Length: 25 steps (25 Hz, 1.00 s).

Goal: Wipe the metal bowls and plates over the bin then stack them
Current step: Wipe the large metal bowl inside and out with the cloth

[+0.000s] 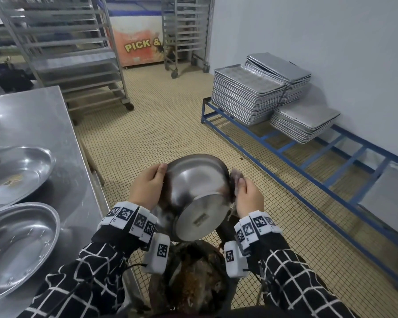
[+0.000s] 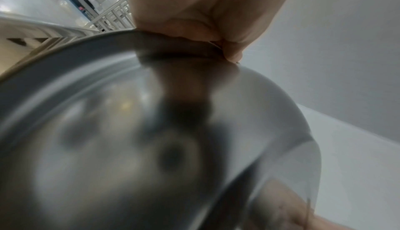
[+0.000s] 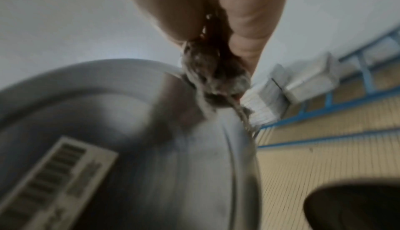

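At the lower centre of the head view, the metal bowl (image 1: 197, 193) is held tipped, its flat base with a label facing the camera, above the dark bin (image 1: 193, 278) of brownish scraps. The left hand (image 1: 145, 187) clamps the bowl's left rim, thumb over the outer wall and fingers curled under the edge, hidden from view; the left wrist view shows the same pinch on the rim. The right hand (image 1: 248, 193) is closed around a soiled grey rag (image 1: 234, 177) and presses it against the bowl's right rim. On the steel tabletop (image 1: 44, 115) at the left of the frame lie two shallow metal plates (image 1: 16, 173), side by side.
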Motion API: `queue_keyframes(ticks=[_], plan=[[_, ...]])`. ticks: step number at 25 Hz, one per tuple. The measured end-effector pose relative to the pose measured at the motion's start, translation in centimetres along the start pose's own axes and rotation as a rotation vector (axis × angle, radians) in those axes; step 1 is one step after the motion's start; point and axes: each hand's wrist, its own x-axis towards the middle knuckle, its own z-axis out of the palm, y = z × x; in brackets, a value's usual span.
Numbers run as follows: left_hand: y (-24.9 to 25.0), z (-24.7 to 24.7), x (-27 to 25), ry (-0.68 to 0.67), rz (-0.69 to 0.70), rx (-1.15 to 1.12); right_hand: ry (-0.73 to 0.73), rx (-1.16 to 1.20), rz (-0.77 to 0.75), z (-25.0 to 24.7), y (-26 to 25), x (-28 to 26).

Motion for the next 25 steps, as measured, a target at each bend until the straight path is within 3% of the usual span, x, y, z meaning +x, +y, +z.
queue_keyframes(ticks=[2, 5, 8, 10, 13, 15, 17, 19, 21, 23, 25], plan=[[-0.1, 0.4, -0.1, 0.008, -0.011, 0.038, 0.066, 0.014, -0.082, 0.0, -1.2, -0.9], [0.4, 1.2, -0.4, -0.028, 0.01, 0.116, 0.055, 0.018, -0.351, 1.3, -3.9, -3.4], [1.6, 1.5, -0.5, -0.032, 0.038, 0.147, 0.07, -0.29, -0.662, 4.1, -4.1, -6.0], [2.0, 1.5, -0.3, -0.026, 0.053, 0.112, 0.075, -0.434, -0.716, 4.8, -3.5, -5.9], [1.6, 1.2, -0.4, -0.001, 0.069, 0.07, 0.039, -0.202, -0.487, 4.0, -2.8, -3.8], [0.9, 0.9, -0.4, 0.015, 0.051, 0.042, -0.02, 0.129, -0.124, 2.8, -1.7, -1.8], [0.4, 0.4, -0.3, 0.028, 0.023, -0.002, -0.09, 0.19, 0.161, 1.7, -0.4, -0.8], [0.0, 0.0, -0.2, 0.035, 0.001, -0.025, -0.059, 0.112, 0.164, 0.9, -0.1, -1.2], [0.0, -0.1, -0.2, 0.023, -0.008, -0.033, 0.026, 0.172, 0.006, 0.8, -1.4, -2.4], [0.7, 0.2, -0.4, -0.003, 0.012, -0.02, 0.012, 0.158, -0.263, 1.6, -3.4, -3.6], [1.4, 0.5, -0.6, -0.02, 0.05, -0.014, 0.004, -0.107, -0.552, 3.0, -4.7, -4.5]])
